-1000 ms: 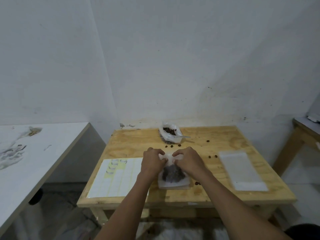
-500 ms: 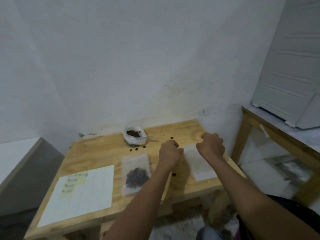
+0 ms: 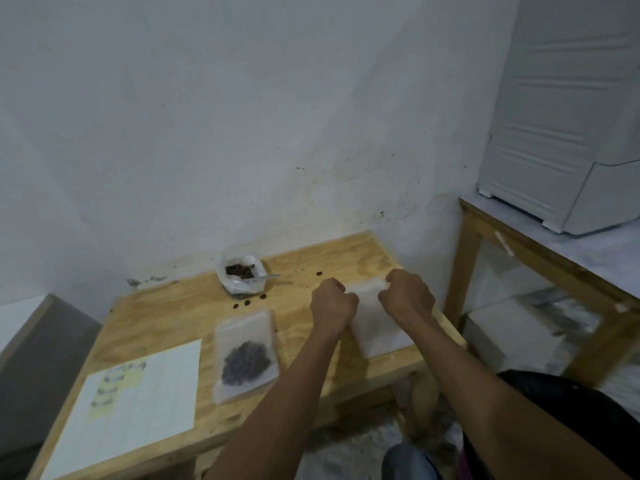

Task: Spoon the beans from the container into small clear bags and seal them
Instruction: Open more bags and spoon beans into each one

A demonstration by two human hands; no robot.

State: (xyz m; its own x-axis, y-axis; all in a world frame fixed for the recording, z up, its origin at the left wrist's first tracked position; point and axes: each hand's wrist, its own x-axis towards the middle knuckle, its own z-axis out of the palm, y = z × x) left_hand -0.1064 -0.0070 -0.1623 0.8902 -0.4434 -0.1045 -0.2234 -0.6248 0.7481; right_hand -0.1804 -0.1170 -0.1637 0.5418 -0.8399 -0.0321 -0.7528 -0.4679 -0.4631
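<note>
A: Right, L to R pls. What's on the pale plywood desk (image 3: pixel 166 317)?

B: Far left, white label sheet w/ a few yellowish stickers (image 3: pixel 138 407). Next, the small clear bag w/ a dark heap of beans inside (image 3: pixel 246 355), lying flat, nobody touching it. Behind it, the clear plastic container of brown beans (image 3: pixel 240 277) w/ a slim spoon handle (image 3: pixel 265 277) poking out right; a few loose beans (image 3: pixel 246 303) scattered just in front.

A: And that bag was in both hands a sec ago?

B: Yep, both hands were pinching its top edge. Now it's let go and both have moved right, over the stack of empty clear bags (image 3: pixel 375 318).

A: State of the fingers?

B: Left hand (image 3: pixel 333 303) curled into a loose fist at the stack's left edge; right hand (image 3: pixel 407 294) curled at its far right corner. Looks like they're pinching at the top bag, but the tips are hidden, so can't tell for sure.

A: Meaning for the task?

B: My read: one bag filled and prob sealed, tho the seal's too blurry to confirm. Next step looks like peeling off a fresh bag, then back to spoon + container. Thin film, so 2 bags could lift together.
</note>
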